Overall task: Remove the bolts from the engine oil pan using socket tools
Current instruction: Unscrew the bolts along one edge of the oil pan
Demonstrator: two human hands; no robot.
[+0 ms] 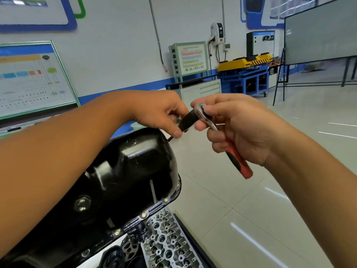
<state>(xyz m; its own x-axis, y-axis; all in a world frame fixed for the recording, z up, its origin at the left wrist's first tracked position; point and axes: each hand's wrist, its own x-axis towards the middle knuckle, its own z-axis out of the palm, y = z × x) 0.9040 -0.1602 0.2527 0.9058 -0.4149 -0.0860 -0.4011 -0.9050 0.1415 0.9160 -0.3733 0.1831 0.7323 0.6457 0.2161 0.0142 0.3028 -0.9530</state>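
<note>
The room is bright and evenly lit, with soft, faint shadows. Long white streaks of glare lie on the pale floor [260, 246] toward four o'clock, and a white patch shines on the glossy black oil pan [135, 171] before me. My wide lens bends the wall boards [34, 80] at nine o'clock, and my forearms blur softly at the lower edges.

A red handle with black stripes is seen on the ratchet [237, 161] below the grip of the right hand [237, 130], with a bright silver head above it. The socket [190, 118] pinched just left of that head is black. The oil pan [123, 182] below the grip is glossy black, dotted with brassy bolts [144, 215].
</note>
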